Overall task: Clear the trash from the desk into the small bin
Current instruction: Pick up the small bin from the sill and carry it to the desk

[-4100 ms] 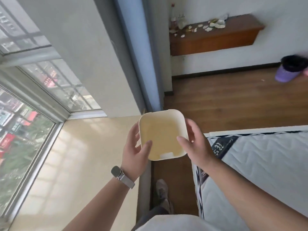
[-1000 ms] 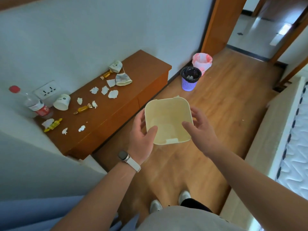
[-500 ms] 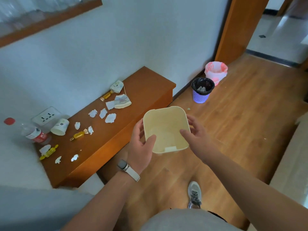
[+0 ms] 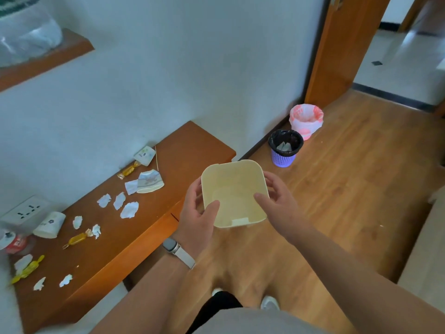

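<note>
bin (image 4: 234, 189): cream, square with rounded corners, held in the air between both hands with its mouth toward the camera. It sits in front of the desk's right half and, as far as we can tell, apart from it.
left hand (image 4: 195, 218): grips the bin's left wall, thumb hooked over the near rim, fingers curled round the outside (we see only their backs).
right hand (image 4: 280, 206): grips the right wall, thumb laid along the rim, fingers curled round the far right corner and slightly spread.
watch (image 4: 177, 251): pale strap, on the left wrist.
desk (image 4: 192, 150): low, brown wood, against the white wall, left of the bin.
scraps (image 4: 129, 209): torn white paper strewn over the desk top. We count a cluster near the middle and smaller bits toward the left end.
wrappers (image 4: 77, 239): yellow with twisted ends. We count three: near the wall, mid-desk and at the left end.
cups (image 4: 150, 182): white paper. One lies flattened among the scraps, another on its side below the socket.
bottle (image 4: 12, 242): red label, at the desk's far left, blurred.
socket (image 4: 24, 210): white, on the wall.
basket (image 4: 284, 153): purple with a black liner and paper inside, on the floor beyond the desk's right end.
pink bin (image 4: 305, 119): just behind the basket.
shelf (image 4: 48, 59): wood, upper left, bearing a clear bag (image 4: 26, 32).
</note>
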`<state>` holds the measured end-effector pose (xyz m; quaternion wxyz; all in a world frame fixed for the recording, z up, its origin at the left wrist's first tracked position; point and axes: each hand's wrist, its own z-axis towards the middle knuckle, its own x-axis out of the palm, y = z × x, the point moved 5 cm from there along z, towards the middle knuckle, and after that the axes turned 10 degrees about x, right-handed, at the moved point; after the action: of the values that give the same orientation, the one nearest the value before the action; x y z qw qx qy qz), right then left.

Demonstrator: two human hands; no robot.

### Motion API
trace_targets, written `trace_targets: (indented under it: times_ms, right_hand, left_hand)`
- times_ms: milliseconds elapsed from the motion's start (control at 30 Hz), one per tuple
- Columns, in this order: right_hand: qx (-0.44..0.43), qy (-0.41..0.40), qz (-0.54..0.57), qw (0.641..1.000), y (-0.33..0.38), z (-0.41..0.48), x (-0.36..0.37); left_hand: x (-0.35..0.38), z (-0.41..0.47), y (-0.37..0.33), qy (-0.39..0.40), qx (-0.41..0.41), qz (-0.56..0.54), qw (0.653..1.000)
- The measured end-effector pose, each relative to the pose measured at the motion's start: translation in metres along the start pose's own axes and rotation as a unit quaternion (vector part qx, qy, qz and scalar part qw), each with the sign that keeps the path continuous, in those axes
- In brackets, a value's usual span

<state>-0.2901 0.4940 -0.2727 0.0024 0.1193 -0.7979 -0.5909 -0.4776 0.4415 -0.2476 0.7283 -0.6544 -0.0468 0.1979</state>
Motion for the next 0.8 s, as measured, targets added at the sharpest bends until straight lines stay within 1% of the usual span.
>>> trace_targets:
  times_ms: [133, 300, 433, 500, 700, 800]
  right_hand:
    - [-0.003, 0.002, 0.018, 1.0, 0.01, 0.035, 0.008]
    - [0.005, -0.011, 0.002, 1.0, 0.023, 0.095, 0.027]
    - [0.023, -0.033, -0.006, 0.999, 0.042, 0.148, 0.048]
    - [0.028, -0.027, -0.024, 0.999, 0.054, 0.176, 0.064]
    - [0.018, 0.002, -0.052, 0.998, 0.085, 0.248, 0.117]
    - [0.023, 0.022, -0.065, 0.997, 0.091, 0.27, 0.141]
  left_hand:
    - [0.0, 0.035, 0.016, -0.009, -0.007, 0.011, 1.0]
    - [-0.006, 0.099, 0.045, 0.02, -0.013, -0.016, 1.0]
    - [-0.014, 0.159, 0.07, 0.039, -0.028, -0.019, 0.999]
    - [-0.025, 0.19, 0.08, 0.041, -0.027, -0.011, 0.999]
    - [-0.065, 0.265, 0.103, 0.015, -0.013, -0.002, 1.0]
    - [-0.085, 0.282, 0.117, -0.007, -0.026, 0.0, 1.0]
